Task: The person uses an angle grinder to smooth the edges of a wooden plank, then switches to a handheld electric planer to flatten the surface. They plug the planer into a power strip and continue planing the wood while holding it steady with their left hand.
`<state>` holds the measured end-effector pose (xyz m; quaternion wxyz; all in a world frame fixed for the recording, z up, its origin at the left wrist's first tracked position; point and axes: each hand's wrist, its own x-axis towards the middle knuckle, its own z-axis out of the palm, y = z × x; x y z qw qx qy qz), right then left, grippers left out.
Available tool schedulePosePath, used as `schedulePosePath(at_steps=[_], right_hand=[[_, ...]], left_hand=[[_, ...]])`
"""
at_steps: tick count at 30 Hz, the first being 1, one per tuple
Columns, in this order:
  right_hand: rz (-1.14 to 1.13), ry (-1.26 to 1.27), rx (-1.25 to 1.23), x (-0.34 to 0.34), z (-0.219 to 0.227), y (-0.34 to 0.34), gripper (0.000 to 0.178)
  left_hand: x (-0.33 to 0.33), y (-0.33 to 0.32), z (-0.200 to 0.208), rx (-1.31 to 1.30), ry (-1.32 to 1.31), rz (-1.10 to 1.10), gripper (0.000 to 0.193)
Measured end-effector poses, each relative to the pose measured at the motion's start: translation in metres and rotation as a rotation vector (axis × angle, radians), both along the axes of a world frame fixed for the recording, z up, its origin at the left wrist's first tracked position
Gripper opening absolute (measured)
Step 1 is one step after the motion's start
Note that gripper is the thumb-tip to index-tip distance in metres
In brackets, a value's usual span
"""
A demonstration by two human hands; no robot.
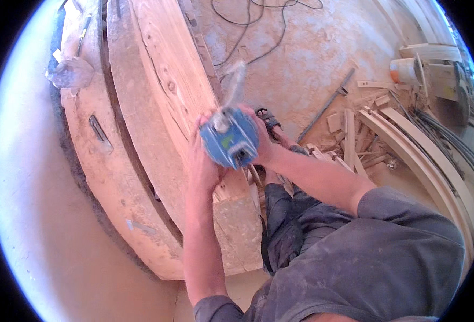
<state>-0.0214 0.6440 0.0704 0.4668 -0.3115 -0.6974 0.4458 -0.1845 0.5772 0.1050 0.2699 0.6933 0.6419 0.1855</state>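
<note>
A blue hand-held power tool [229, 138] rests on the near edge of a long thick wooden plank [167, 80]. My left hand [202, 161] grips the tool's left side and my right hand [262, 140] grips its right side. The picture blurs around the tool. Its cord [247, 29] runs away over the dusty floor. Beneath the plank lies a wider wooden workbench slab [113, 177].
Curved wooden strips [430, 166] and several wood offcuts [349, 134] lie on the sawdust-covered floor at the right. A metal bar [328, 104] lies beside them. A white bucket [406, 70] stands at the far right. My foot in a sandal [269, 122] stands beside the plank.
</note>
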Motion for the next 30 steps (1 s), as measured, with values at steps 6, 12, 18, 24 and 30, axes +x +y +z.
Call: schedulePosePath(at_steps=[6,12,18,24,30], right_hand=[[0.141,0.109,-0.008,0.041,-0.003,-0.094,0.074],[0.238,0.082,-0.040,0.067,0.013,-0.139,0.068],[0.212,0.080,0.074,0.035,-0.009,-0.089,0.064],[-0.024,-0.112,0.154,0.006,-0.002,-0.048,0.081],[0.171,0.141,-0.016,0.041,0.006,-0.130,0.075]], left_hand=[[0.043,-0.096,0.012,-0.064,-0.017,0.101,0.066],[0.062,-0.161,0.018,-0.159,-0.020,0.131,0.069],[0.039,-0.106,-0.005,-0.028,0.034,0.070,0.071],[0.005,-0.053,0.001,-0.046,-0.121,0.029,0.051],[0.048,-0.139,0.003,0.066,-0.112,0.159,0.074]])
